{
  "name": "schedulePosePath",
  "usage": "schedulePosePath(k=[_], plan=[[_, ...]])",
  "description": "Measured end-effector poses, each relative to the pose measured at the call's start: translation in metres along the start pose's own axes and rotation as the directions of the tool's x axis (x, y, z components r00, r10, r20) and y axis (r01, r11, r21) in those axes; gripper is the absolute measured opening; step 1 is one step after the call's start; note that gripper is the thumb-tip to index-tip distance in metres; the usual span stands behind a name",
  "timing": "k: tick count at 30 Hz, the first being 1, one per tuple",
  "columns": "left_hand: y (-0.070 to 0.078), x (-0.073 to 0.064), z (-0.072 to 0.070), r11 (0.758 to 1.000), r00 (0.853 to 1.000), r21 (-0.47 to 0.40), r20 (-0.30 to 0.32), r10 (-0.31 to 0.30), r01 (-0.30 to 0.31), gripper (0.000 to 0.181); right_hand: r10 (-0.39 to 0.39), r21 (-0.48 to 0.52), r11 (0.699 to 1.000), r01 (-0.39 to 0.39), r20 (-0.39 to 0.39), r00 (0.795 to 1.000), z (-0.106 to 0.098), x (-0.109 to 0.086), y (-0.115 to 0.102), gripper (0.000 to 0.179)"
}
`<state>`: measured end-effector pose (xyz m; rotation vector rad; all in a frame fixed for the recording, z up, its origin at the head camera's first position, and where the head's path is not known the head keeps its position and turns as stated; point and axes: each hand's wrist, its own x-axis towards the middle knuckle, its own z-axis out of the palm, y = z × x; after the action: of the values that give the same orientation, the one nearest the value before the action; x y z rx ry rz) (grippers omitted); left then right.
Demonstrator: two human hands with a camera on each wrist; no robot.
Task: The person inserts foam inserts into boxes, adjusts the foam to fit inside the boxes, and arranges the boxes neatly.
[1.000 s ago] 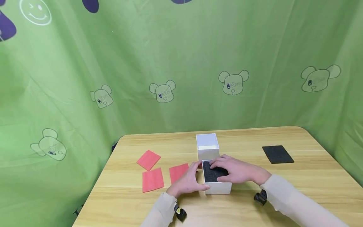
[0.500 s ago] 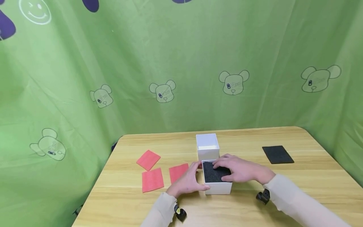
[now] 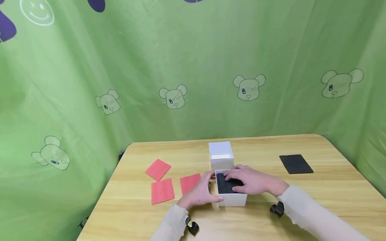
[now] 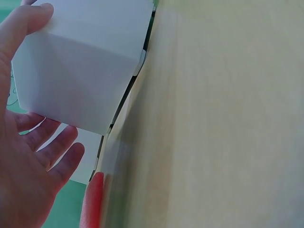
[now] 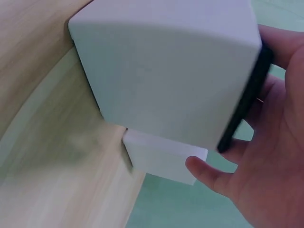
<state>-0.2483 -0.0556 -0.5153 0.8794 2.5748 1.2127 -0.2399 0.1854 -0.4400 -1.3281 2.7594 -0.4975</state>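
A white box [image 3: 232, 200] stands upright on the table, with a black foam sheet [image 3: 225, 186] at its top opening. My left hand [image 3: 199, 192] holds the box from the left, thumb on the near face and fingers round the far left corner. My right hand [image 3: 254, 180] lies over the foam sheet with bent fingers and thumb on it. In the right wrist view the foam sheet's dark edge [image 5: 247, 99] juts above the box rim, and the little finger stretches out apart from it. What lies beneath the sheet is hidden.
Behind the box stands an uncovered white box part [image 3: 221, 163]. Red foam squares lie to the left: a far one [image 3: 158, 169], a near one [image 3: 163, 191] and one partly behind the left hand [image 3: 190, 183]. Another black sheet [image 3: 296, 164] lies at right. A green curtain [image 3: 196, 67] hangs behind the table.
My right hand shifted slightly right over the foam sheet, then back left. The left hand and the box have stayed in place.
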Motion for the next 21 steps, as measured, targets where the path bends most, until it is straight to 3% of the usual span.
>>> schedulePosePath(k=[7, 21], plan=[[-0.001, 0.001, -0.001, 1.0, 1.0, -0.006, -0.001, 0.003, -0.003, 0.095, 0.037, 0.034, 0.999, -0.038, 0.005, 0.999, -0.011, -0.01, 0.002, 0.031], [0.001, 0.002, 0.0, 1.0, 1.0, -0.016, 0.004, -0.001, 0.001, 0.095, 0.029, 0.005, 1.0, -0.029, -0.025, 0.999, 0.002, -0.002, 0.007, 0.033]])
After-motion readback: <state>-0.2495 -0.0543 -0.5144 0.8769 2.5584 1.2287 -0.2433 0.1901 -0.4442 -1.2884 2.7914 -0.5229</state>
